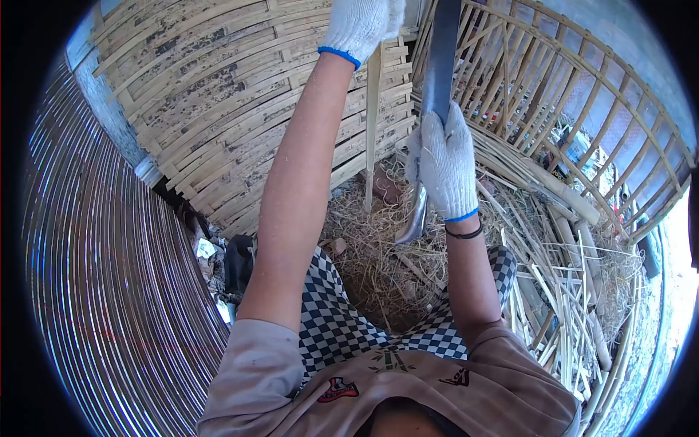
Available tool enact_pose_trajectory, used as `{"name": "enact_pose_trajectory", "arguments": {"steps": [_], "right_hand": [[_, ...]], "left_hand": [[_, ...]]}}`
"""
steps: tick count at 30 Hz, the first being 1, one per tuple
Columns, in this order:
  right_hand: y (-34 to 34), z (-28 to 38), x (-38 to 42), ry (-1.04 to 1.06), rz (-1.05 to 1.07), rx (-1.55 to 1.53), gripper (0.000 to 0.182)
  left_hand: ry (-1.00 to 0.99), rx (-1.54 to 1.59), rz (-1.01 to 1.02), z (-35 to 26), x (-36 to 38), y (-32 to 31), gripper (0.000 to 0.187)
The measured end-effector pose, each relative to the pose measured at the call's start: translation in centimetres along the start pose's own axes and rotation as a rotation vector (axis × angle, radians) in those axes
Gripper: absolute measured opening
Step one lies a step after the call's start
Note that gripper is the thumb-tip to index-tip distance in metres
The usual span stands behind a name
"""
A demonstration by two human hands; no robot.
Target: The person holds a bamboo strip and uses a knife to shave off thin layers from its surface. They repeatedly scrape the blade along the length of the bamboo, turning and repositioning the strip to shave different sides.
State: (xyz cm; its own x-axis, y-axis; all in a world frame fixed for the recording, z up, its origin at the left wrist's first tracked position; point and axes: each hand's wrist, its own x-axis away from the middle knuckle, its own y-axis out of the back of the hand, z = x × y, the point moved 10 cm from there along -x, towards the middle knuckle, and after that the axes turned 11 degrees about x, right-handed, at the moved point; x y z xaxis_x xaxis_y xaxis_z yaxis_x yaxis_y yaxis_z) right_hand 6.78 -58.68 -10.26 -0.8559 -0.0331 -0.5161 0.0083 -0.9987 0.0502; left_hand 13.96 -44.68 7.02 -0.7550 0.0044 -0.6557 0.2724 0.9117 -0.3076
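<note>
My left hand (358,26), in a white knitted glove with a blue cuff, is raised at the top edge of the view. A long pale bamboo strip (373,109) hangs down from it, its lower tip above the shavings; the fingers are closed round the upper part, partly cut off by the frame. In the matching glove, my right hand (445,164) grips a machete (440,69). Its broad grey blade points up and away, beyond the top edge, and its curved metal butt (413,224) shows below the hand. Blade and strip are apart.
Bamboo shavings (386,269) cover the ground between my knees. Split bamboo strips and poles (561,291) lie heaped at right, below a bamboo lattice (582,80). A woven bamboo panel (211,95) stands ahead at left, beside a wall of thin slats (109,240).
</note>
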Motion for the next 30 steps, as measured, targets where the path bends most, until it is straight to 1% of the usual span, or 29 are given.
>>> {"name": "enact_pose_trajectory", "arguments": {"steps": [2,5,7,8,11,12,15,16,19,20,21,22,23,24,27,28,29,30], "right_hand": [[-1.8,-1.1,-0.1,0.013,0.134,0.23,0.021],[-2.2,-1.5,0.2,-0.089,0.23,0.327,0.027],[-1.6,-0.2,0.6,-0.237,0.22,0.235,0.026],[-1.1,0.3,0.4,-0.17,0.133,0.18,0.024],[-1.1,-0.1,0.0,-0.077,-0.01,0.211,0.022],[-2.1,-1.6,-0.2,-0.029,0.123,0.36,0.023],[-1.4,-1.9,-0.4,-0.07,0.208,0.396,0.024],[-1.0,-1.3,-0.3,-0.122,0.185,0.335,0.023],[-0.9,0.0,0.4,-0.099,0.008,0.152,0.021],[-1.7,-0.7,0.4,-0.133,0.05,0.25,0.018],[-2.2,-1.4,0.5,-0.132,0.137,0.288,0.017],[-2.5,-2.3,0.7,-0.131,0.222,0.325,0.017],[-2.9,-3.3,0.8,-0.126,0.306,0.361,0.016],[-2.3,-2.9,0.3,-0.02,0.227,0.391,0.016],[-1.8,-1.1,1.1,-0.184,0.072,0.143,0.017],[-2.3,-1.4,1.2,-0.205,0.05,0.152,0.018],[-3.0,-2.1,1.0,-0.161,0.126,0.277,0.018],[-3.6,-3.5,0.8,-0.113,0.2,0.4,0.018]], "left_hand": [[-0.009,0.006,-0.005,0.2,0.0,-0.1,0.056],[-0.033,0.012,-0.025,0.9,0.2,0.1,0.055],[-0.066,0.009,-0.032,0.6,-0.3,0.3,0.055],[-0.08,0.008,-0.042,0.4,-0.4,0.6,0.055],[-0.101,-0.015,-0.036,0.4,-0.3,0.3,0.053],[-0.11,-0.028,-0.034,0.4,-0.2,0.3,0.053],[-0.145,-0.064,-0.029,0.6,-0.5,1.5,0.054],[-0.15,-0.054,-0.01,0.3,-0.6,1.2,0.054],[-0.162,-0.039,-0.006,0.3,0.2,0.7,0.056],[-0.172,-0.048,-0.021,0.2,0.5,0.3,0.056],[-0.184,-0.057,-0.033,0.0,0.7,0.0,0.056],[-0.179,-0.133,-0.069,1.0,0.3,1.6,0.057],[-0.181,-0.134,-0.058,1.1,0.7,1.8,0.057],[-0.189,-0.135,-0.043,1.0,0.8,2.0,0.057],[-0.166,-0.092,-0.02,0.6,1.0,1.2,0.056],[-0.172,-0.102,-0.017,0.9,0.9,1.0,0.056],[-0.179,-0.111,-0.013,1.1,0.9,0.8,0.056],[-0.24,-0.181,-0.136,0.7,1.2,1.8,0.056]]}}
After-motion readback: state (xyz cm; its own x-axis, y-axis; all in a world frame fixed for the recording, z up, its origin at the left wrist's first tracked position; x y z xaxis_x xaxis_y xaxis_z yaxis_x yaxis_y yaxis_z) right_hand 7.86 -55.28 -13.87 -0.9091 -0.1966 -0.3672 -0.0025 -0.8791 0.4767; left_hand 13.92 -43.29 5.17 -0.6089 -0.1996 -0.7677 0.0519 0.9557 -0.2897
